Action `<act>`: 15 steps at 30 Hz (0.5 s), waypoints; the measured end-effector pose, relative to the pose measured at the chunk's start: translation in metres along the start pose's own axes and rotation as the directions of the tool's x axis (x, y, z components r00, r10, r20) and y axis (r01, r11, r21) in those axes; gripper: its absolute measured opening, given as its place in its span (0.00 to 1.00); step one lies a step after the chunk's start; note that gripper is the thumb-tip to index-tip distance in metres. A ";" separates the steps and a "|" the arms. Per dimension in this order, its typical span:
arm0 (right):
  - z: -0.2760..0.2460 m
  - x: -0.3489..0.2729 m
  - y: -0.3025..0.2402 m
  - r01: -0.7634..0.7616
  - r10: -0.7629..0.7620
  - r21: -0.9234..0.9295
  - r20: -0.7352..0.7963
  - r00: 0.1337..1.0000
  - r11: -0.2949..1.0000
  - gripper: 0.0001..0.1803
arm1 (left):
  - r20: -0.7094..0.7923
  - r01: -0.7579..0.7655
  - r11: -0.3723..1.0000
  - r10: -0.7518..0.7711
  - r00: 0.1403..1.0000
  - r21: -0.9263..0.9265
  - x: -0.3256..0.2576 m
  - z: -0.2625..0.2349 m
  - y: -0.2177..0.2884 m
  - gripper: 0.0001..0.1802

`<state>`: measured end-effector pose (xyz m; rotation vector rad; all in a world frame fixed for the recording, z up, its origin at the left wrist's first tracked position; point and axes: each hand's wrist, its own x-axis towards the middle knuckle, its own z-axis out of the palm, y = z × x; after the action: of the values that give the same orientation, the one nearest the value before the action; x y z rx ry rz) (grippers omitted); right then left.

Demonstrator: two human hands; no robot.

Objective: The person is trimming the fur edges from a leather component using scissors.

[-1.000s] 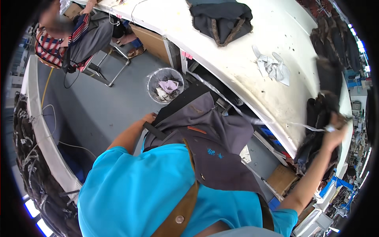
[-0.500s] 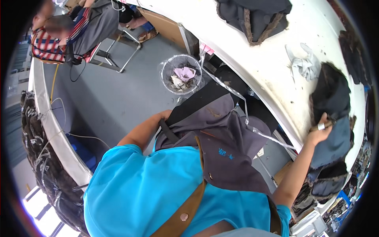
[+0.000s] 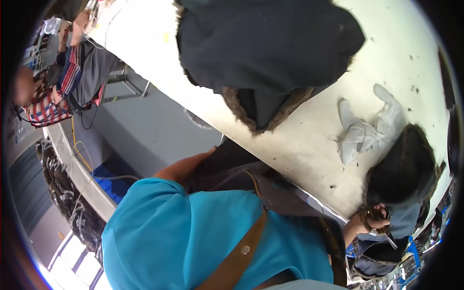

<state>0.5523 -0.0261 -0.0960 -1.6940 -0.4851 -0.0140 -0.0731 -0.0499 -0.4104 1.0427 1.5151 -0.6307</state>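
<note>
My right hand (image 3: 372,220) is closed on the brown furry edge of a dark garment (image 3: 403,169) that hangs over the near rim of the white table (image 3: 299,145). A thin metal tool (image 3: 389,238) shows just below that hand. My left hand (image 3: 195,162) rests against the dark grey cloth (image 3: 227,166) over my lap, its fingers hidden. A larger dark jacket with fur trim (image 3: 266,48) lies on the table farther off. Between the two garments sits a crumpled white cloth (image 3: 367,130).
Another person in a striped top (image 3: 53,92) sits at upper left by a grey floor (image 3: 145,130). Cables and dark bundles (image 3: 67,193) line the curved edge at left. More dark garments (image 3: 377,261) pile under the table at lower right.
The view has swung in close over the table, and the waste bin has left the picture. My right hand, still on the dark garment, is now lower, at the table's near rim.
</note>
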 end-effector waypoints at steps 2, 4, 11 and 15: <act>0.007 0.001 0.001 -0.043 0.046 0.072 -0.040 0.998 0.996 0.26 | -0.017 -0.104 0.994 0.104 0.994 0.012 0.029 -0.027 0.018 0.29; 0.013 0.000 0.006 -0.052 0.056 0.124 -0.026 0.998 0.991 0.25 | -0.036 -0.187 0.982 0.187 0.982 -0.003 0.038 -0.026 0.027 0.28; 0.009 -0.008 -0.014 -0.170 0.202 0.341 -0.060 0.978 0.925 0.24 | -0.854 -0.713 0.673 0.474 0.214 0.195 -0.140 -0.083 0.142 0.18; 0.022 -0.020 -0.028 -0.159 0.192 0.359 -0.056 0.980 0.920 0.24 | -0.673 -0.642 0.298 0.564 -0.479 0.706 -0.311 -0.139 0.243 0.25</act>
<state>0.5195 -0.0085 -0.0795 -1.3695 -0.2475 0.1214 0.0623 0.0968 -0.0422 2.2917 1.2917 1.4955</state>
